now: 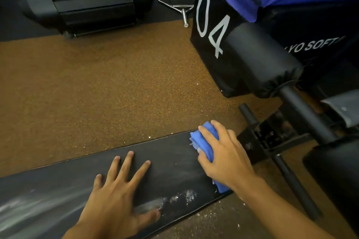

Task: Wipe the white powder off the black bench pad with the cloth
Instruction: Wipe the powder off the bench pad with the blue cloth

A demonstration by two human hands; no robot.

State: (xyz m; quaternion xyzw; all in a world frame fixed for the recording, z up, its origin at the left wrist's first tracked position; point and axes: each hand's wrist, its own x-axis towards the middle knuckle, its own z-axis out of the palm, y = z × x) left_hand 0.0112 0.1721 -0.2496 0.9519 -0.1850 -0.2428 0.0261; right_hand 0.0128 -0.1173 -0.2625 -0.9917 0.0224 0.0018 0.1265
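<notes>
The black bench pad [167,153] runs across the lower part of the view. White powder [184,196] smears its near edge, and fainter streaks cover its left end. My right hand [225,153] presses a bunched blue cloth [204,137] onto the pad's right end, fingers wrapped over it. My left hand [118,194] lies flat on the pad with fingers spread, its thumb touching the powder smear.
Orange-brown rubber floor [97,87] lies beyond the pad, with powder specks near the pad's right corner. The bench's black frame and roller pads [262,60] stand at the right, beside a black box marked 04. A treadmill [87,0] and a steel bar [180,0] sit at the back.
</notes>
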